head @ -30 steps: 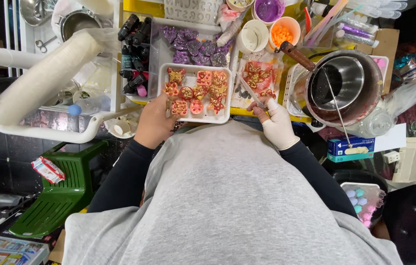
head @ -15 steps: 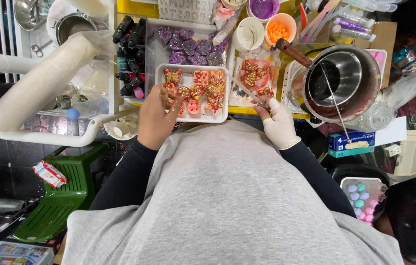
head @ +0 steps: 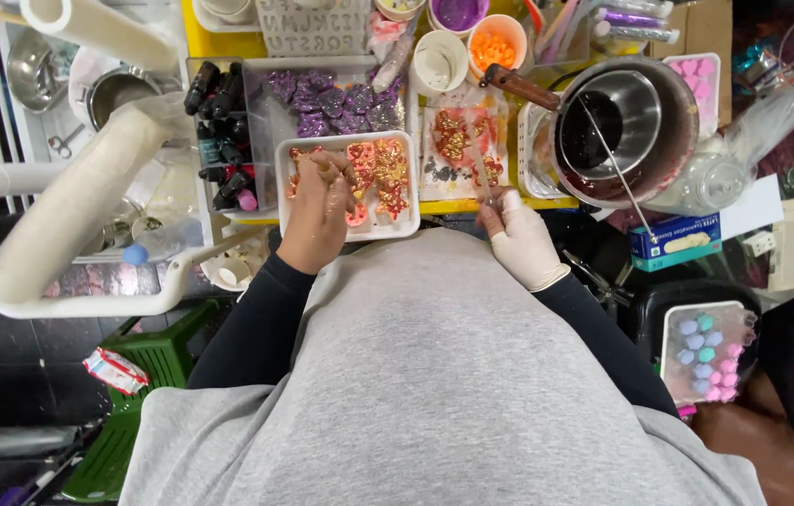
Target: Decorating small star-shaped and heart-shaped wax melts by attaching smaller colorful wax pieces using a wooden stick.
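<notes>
My bare left hand [head: 315, 214] reaches over a white tray [head: 410, 223] of red and gold moulded pieces [head: 389, 174]. Its fingertips are curled on one piece at the tray's left side. My right hand [head: 520, 240] wears a white glove and pinches a thin stick [head: 482, 176]. The stick points onto a clear sheet [head: 458, 141] that carries more red and gold pieces, just right of the tray. Both sleeves are black, and my grey top fills the lower part of the view.
Behind the tray lies a clear tray of purple pieces [head: 331, 97], with dark small bottles [head: 217, 141] to its left. A dark pot with a metal strainer [head: 626, 131] stands at the right, cups [head: 495, 45] behind. A blue box [head: 673, 240], a tub of pastel shapes [head: 706, 345] and a white roll [head: 78, 206] lie around.
My left hand has moved from the tray's near left edge further over the tray onto a piece. My gloved right hand has stayed by the clear sheet.
</notes>
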